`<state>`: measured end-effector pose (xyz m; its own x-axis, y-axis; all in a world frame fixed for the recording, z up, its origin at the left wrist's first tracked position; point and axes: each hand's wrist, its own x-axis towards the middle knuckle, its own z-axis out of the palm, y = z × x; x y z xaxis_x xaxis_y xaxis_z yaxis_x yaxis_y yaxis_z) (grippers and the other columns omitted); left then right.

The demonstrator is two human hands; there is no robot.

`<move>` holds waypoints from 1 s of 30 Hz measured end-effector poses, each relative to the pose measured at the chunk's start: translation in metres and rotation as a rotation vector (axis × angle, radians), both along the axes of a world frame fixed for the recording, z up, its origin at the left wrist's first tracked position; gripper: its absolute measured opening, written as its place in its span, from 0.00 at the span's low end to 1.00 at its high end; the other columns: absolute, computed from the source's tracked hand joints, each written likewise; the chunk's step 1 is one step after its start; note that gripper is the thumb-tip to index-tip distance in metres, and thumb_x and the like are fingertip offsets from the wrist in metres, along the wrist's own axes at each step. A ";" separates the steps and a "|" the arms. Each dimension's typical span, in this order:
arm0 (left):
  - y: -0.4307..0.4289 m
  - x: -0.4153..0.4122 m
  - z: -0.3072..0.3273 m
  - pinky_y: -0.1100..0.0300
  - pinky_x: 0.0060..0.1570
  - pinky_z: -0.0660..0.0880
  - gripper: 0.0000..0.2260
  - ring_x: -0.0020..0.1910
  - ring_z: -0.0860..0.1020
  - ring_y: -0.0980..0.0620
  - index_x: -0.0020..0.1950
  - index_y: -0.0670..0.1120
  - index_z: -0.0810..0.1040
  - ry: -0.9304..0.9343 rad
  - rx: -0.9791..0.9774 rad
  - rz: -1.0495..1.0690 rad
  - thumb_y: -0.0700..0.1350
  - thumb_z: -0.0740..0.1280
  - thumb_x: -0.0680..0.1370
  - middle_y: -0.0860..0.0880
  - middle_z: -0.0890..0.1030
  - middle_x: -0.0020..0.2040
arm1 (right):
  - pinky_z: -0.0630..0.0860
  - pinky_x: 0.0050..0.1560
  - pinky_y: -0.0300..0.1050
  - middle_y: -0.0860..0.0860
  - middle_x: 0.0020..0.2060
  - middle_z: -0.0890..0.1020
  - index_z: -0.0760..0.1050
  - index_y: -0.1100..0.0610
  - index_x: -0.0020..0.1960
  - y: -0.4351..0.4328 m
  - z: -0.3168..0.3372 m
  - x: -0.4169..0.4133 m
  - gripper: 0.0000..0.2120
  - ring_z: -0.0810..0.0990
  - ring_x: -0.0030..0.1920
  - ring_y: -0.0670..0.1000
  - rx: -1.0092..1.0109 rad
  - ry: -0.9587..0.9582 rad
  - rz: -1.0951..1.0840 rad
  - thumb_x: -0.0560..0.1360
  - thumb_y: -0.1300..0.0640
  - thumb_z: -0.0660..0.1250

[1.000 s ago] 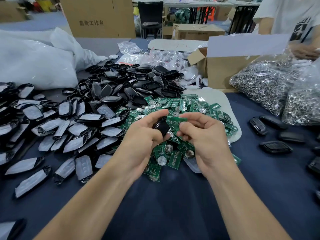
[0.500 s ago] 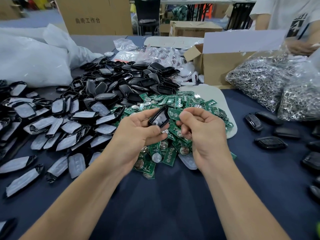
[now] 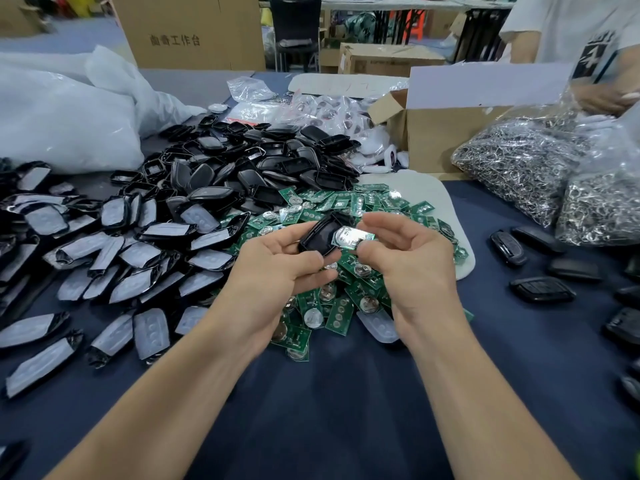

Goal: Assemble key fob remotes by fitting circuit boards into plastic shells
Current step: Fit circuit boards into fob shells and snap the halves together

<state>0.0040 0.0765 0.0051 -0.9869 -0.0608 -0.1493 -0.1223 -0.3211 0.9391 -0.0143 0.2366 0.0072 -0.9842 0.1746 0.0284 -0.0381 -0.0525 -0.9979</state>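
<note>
Gripping a black shell (image 3: 318,239) in our left hand (image 3: 277,271), we pinch a circuit board (image 3: 351,237) in our right hand (image 3: 412,268), touching the shell's rim, over mid tabletop (image 3: 329,410). Board not seated yet, we judge; few closed fobs (image 3: 540,289) near right edge, big shell pile (image 3: 270,168) undone.

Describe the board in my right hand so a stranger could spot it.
Find the green board pile mid-table. Above it the right hand pinches one board beside a black shell. Only this board is held clear of the pile, silver cell up.
</note>
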 end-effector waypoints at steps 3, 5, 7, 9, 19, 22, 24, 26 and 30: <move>0.001 0.001 0.001 0.60 0.45 0.83 0.19 0.53 0.87 0.47 0.69 0.39 0.77 -0.006 0.006 -0.021 0.27 0.66 0.79 0.43 0.88 0.53 | 0.81 0.42 0.39 0.44 0.35 0.86 0.85 0.49 0.40 0.000 -0.002 -0.001 0.12 0.82 0.37 0.41 0.125 0.065 -0.064 0.67 0.66 0.78; 0.002 0.001 0.002 0.60 0.44 0.83 0.18 0.52 0.87 0.47 0.67 0.39 0.78 -0.005 0.006 -0.016 0.27 0.66 0.79 0.44 0.88 0.52 | 0.78 0.39 0.35 0.41 0.32 0.84 0.84 0.50 0.38 0.000 -0.003 -0.002 0.12 0.80 0.34 0.39 0.108 0.078 -0.103 0.65 0.66 0.79; 0.002 0.001 0.002 0.60 0.44 0.83 0.17 0.51 0.88 0.47 0.64 0.42 0.80 -0.002 -0.028 -0.001 0.28 0.66 0.79 0.44 0.88 0.50 | 0.76 0.37 0.33 0.41 0.31 0.83 0.84 0.50 0.38 0.001 -0.002 -0.003 0.12 0.79 0.33 0.39 0.067 0.072 -0.119 0.64 0.66 0.80; 0.002 0.001 0.002 0.61 0.44 0.83 0.17 0.50 0.88 0.48 0.59 0.48 0.82 0.008 -0.115 0.015 0.28 0.67 0.79 0.46 0.89 0.49 | 0.78 0.39 0.36 0.47 0.32 0.84 0.85 0.51 0.37 0.003 -0.001 -0.002 0.12 0.79 0.34 0.42 0.044 0.067 -0.088 0.64 0.67 0.80; 0.005 0.003 0.003 0.61 0.35 0.82 0.15 0.38 0.88 0.45 0.57 0.48 0.84 -0.022 -0.254 0.017 0.31 0.66 0.79 0.46 0.88 0.42 | 0.77 0.38 0.39 0.52 0.31 0.84 0.87 0.46 0.37 -0.001 0.004 0.001 0.09 0.77 0.33 0.46 0.011 0.147 -0.148 0.68 0.60 0.79; 0.004 0.003 0.005 0.61 0.34 0.81 0.14 0.37 0.87 0.45 0.57 0.46 0.85 -0.046 -0.211 -0.006 0.32 0.66 0.79 0.44 0.88 0.43 | 0.78 0.38 0.36 0.51 0.31 0.84 0.88 0.46 0.36 0.001 0.006 0.000 0.12 0.77 0.33 0.45 -0.053 0.138 -0.158 0.69 0.64 0.80; 0.004 0.003 0.005 0.61 0.33 0.81 0.13 0.37 0.87 0.45 0.57 0.46 0.85 -0.057 -0.184 -0.026 0.32 0.66 0.79 0.43 0.88 0.44 | 0.77 0.38 0.35 0.48 0.31 0.83 0.88 0.47 0.36 0.001 0.009 0.000 0.12 0.77 0.32 0.43 -0.108 0.139 -0.134 0.70 0.64 0.80; 0.004 0.003 0.005 0.61 0.34 0.82 0.12 0.37 0.87 0.46 0.57 0.45 0.84 -0.067 -0.162 -0.036 0.32 0.66 0.80 0.42 0.88 0.44 | 0.74 0.35 0.36 0.47 0.29 0.83 0.87 0.48 0.37 0.001 0.011 0.001 0.09 0.76 0.30 0.43 -0.131 0.134 -0.101 0.71 0.61 0.79; 0.003 0.004 0.004 0.61 0.36 0.82 0.10 0.41 0.88 0.45 0.55 0.43 0.85 -0.072 -0.144 -0.045 0.33 0.66 0.81 0.42 0.88 0.46 | 0.74 0.34 0.37 0.49 0.29 0.82 0.87 0.51 0.40 -0.002 0.008 0.003 0.11 0.75 0.29 0.46 -0.094 0.101 -0.036 0.73 0.67 0.75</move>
